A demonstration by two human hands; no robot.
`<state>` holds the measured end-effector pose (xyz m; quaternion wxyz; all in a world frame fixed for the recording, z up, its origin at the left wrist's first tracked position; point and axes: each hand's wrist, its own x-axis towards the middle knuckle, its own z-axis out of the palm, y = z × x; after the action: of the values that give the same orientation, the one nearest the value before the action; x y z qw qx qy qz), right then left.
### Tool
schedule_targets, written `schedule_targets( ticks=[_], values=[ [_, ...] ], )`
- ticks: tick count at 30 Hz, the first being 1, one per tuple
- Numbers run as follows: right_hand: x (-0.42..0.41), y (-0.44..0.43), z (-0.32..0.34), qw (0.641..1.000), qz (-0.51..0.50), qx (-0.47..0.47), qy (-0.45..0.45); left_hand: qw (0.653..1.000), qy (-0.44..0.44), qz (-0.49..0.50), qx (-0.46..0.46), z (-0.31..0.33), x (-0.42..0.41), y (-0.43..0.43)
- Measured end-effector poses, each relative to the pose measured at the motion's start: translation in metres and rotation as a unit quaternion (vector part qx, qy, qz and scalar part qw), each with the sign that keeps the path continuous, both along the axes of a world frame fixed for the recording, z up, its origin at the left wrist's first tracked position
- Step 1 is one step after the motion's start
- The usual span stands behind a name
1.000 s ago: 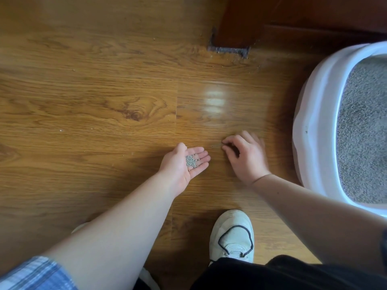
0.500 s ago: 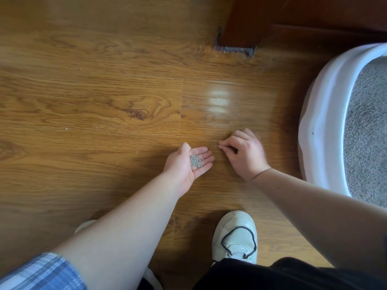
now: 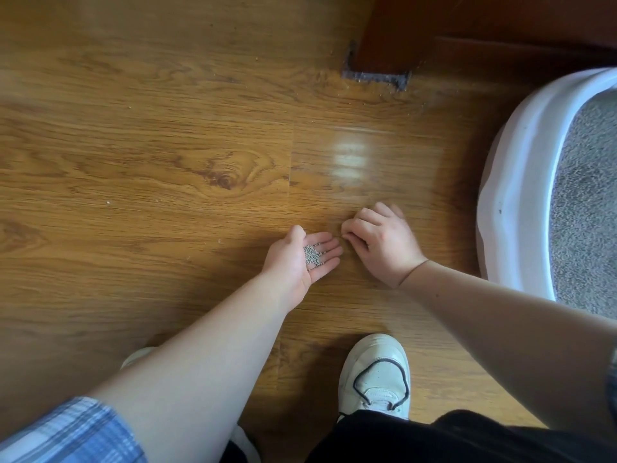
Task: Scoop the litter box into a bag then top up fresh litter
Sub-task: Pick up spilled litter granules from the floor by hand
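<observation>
Left hand [image 3: 295, 262] grip wide, palm up, cupping small pile of grey litter granules [image 3: 313, 256]. Right hand [image 3: 380, 245] just beside, fingertips [image 3: 346, 228] pinched at glossy wood floor [image 3: 133, 162]; contents can't tell. White smooth-rimmed litter box [image 3: 510, 182] far right.
</observation>
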<state>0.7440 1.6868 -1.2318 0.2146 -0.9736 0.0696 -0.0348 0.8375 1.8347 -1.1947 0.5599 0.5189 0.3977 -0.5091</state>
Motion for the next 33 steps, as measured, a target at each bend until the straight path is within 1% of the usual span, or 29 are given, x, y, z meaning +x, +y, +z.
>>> schedule_targets(
  ticks=[3,4,6,8,11,14,17,24,33],
  values=[
    [0.002,0.004,0.002,0.999,-0.009,-0.027,0.014,1.0,-0.01,-0.001,0.01,0.003,-0.002,-0.002],
    [0.002,0.007,0.005,0.999,-0.025,-0.017,0.014,1.0,-0.015,-0.002,0.016,0.004,-0.003,-0.002],
    [0.0,0.018,0.012,0.998,-0.056,0.032,0.012,0.999,-0.026,0.002,0.023,0.006,-0.004,-0.003],
    [-0.004,0.032,0.019,0.996,-0.056,0.074,0.009,0.999,-0.033,0.015,0.011,0.01,-0.004,-0.002],
    [-0.016,0.042,0.021,0.993,-0.065,0.102,0.006,0.999,-0.025,0.036,-0.016,0.012,-0.004,0.005],
    [-0.026,0.025,0.015,0.989,-0.11,0.1,0.01,0.999,-0.015,0.033,-0.023,0.009,-0.002,0.013],
    [-0.025,0.012,0.011,0.986,-0.138,0.082,0.044,0.999,-0.016,0.041,-0.026,0.007,0.0,0.018],
    [-0.008,0.01,0.007,0.994,-0.087,0.03,0.064,0.999,-0.013,0.026,-0.016,0.008,0.001,0.018],
    [-0.003,0.013,0.003,0.999,-0.021,-0.025,0.027,1.0,0.003,0.016,-0.012,0.004,0.004,0.02]
  ],
)
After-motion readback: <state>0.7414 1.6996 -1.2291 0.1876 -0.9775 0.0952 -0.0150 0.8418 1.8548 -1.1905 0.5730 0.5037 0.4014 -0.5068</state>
